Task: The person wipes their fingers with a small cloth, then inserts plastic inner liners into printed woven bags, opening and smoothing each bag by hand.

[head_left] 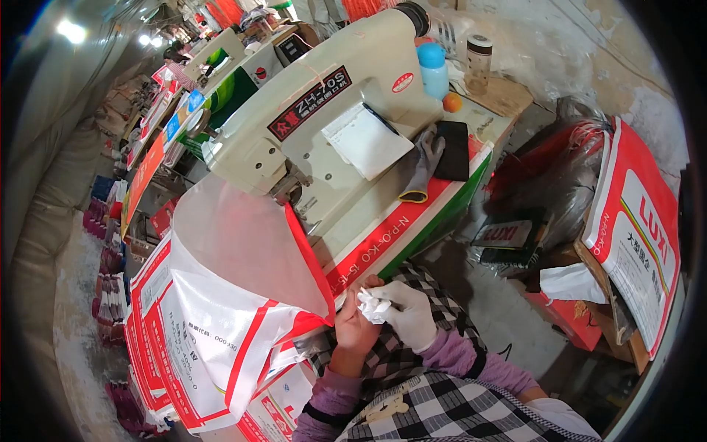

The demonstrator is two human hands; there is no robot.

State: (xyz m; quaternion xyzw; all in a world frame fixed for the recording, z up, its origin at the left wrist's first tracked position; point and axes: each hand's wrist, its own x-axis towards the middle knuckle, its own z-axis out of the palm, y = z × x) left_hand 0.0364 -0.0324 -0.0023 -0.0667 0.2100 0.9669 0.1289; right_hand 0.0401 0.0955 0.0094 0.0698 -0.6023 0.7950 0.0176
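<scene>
My right hand (412,317), in a white glove, pinches a crumpled white piece (374,305); whether it is cloth, paper or another glove I cannot tell. My bare left hand (356,329) is right against it, fingers curled and partly hidden behind the white piece. Left of my hands, a large white and red printed woven bag (213,324) hangs with its mouth wide, its red-edged rim at the sewing machine (324,103). The machine's head and needle area are just above the bag's mouth.
A notepad (368,140) with a pen, a grey glove (425,162) and a dark flat case (452,151) lie on the machine bed. A blue bottle (433,70) and a clear flask (478,65) stand behind. Another printed bag (637,236) leans at right.
</scene>
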